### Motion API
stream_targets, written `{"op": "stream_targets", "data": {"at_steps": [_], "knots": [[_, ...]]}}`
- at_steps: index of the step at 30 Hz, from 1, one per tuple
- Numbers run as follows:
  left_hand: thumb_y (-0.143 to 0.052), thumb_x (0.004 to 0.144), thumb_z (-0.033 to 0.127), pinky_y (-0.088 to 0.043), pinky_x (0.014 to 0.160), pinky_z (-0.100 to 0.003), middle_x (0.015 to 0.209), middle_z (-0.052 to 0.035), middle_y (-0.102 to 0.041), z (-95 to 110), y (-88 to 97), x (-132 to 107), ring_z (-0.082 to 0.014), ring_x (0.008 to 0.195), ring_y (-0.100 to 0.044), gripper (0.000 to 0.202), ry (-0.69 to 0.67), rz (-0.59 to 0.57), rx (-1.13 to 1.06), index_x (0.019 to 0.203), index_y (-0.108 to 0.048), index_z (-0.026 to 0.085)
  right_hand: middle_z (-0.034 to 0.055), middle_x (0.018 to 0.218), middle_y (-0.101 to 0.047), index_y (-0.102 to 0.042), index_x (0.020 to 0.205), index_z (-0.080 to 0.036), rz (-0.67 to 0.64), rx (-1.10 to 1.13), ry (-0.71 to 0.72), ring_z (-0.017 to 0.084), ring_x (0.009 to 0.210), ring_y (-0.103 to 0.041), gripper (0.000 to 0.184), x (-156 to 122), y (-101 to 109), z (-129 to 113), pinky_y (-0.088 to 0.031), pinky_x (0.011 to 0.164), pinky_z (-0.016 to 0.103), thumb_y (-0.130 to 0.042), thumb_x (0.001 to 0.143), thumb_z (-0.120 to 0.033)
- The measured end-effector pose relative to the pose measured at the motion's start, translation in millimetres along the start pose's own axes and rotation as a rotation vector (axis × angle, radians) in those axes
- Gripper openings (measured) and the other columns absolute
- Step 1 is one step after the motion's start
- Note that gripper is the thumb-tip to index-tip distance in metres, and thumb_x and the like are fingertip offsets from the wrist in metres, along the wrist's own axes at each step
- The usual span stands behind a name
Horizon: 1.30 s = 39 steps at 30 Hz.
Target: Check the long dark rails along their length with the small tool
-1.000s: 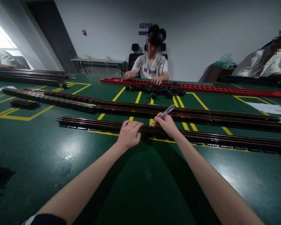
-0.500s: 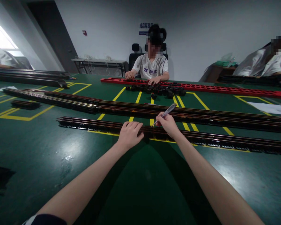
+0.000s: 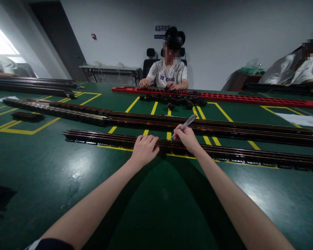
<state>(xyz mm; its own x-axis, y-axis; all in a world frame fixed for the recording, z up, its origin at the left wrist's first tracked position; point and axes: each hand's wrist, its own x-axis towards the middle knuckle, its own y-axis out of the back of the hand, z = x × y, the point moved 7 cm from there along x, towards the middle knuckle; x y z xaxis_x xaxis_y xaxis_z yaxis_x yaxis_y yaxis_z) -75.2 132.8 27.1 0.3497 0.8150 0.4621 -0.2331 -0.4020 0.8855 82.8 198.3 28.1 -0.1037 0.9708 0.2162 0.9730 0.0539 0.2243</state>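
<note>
along the near side of the table (image 3: 88, 163), the strip (image 3: 237, 156) lies lengthwise across the view and passes under both hands. the left hand (image 3: 144, 149) has its fingers bent and partly spread over the strip, with the thumb apart on the near side; whether it clamps the strip or only rests on it cannot be told. the right hand (image 3: 186, 139) is closed in a pinch on a slim, pen-like tool (image 3: 189, 122), tilted with its point down toward the strip, near the left fingertips. contact between point and strip cannot be confirmed.

possible faults and causes:
- slip of the point: may result from too flat an angle or excess pressure; the left fingertips are near enough to be pricked.
- shift of the strip: may result from light pressure by the left hand, since the strip is long and extends well past both hands.
- disturbance of the rear strips (image 3: 151, 123): may result from a wide stroke, since they lie just beyond the right hand.

differences from the frame one second earlier: the right hand and tool sit slightly farther right; the left thumb reaches farther right; the strip shows no clear shift. opposite, a co-worker's left hand (image 3: 172, 85) sits farther back, over the red frame (image 3: 250, 98).
</note>
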Motion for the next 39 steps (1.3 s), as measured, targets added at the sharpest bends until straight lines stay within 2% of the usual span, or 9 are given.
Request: {"op": "stream_targets", "data": {"at_steps": [18, 29, 39], "knots": [[-0.043, 0.089, 0.026, -0.043, 0.09, -0.044, 0.109, -0.0092, -0.068, 0.8, 0.1, -0.8, -0.0255, 0.102, -0.061, 0.03, 0.008, 0.033, 0.036, 0.109, -0.063, 0.015, -0.0023, 0.052, -0.058, -0.054, 0.066, -0.02, 0.024, -0.074, -0.001, 0.014, 0.054, -0.059, 0.011, -4.9, -0.1, -11.4, -0.048, 0.063, 0.027, -0.056, 0.073, -0.028], [-0.041, 0.086, 0.013, -0.035, 0.098, -0.047, 0.11, -0.0083, -0.068, 1.7, 3.9, -1.8, -0.0247, 0.104, -0.059, 0.032, 0.01, 0.071, 0.044, 0.109, -0.063, 0.016, 0.0012, 0.059, -0.065, -0.057, 0.067, -0.019, -0.007, -0.141, 0.06, 0.017, 0.061, -0.064, 0.015, -7.2, -6.4, -18.5, -0.05, 0.066, 0.029, -0.056, 0.077, -0.031], [-0.042, 0.08, 0.004, -0.034, 0.099, -0.047, 0.113, -0.0071, -0.068, -0.4, 7.0, -1.5, -0.0258, 0.11, -0.058, 0.039, 0.069, 0.063, 0.04, 0.109, -0.063, 0.018, 0.0013, 0.058, -0.066, -0.057, 0.065, -0.019, -0.003, -0.213, 0.079, 0.017, 0.06, -0.064, 0.015, -8.1, -6.0, -24.9, -0.048, 0.066, 0.029, -0.056, 0.077, -0.029]]}}
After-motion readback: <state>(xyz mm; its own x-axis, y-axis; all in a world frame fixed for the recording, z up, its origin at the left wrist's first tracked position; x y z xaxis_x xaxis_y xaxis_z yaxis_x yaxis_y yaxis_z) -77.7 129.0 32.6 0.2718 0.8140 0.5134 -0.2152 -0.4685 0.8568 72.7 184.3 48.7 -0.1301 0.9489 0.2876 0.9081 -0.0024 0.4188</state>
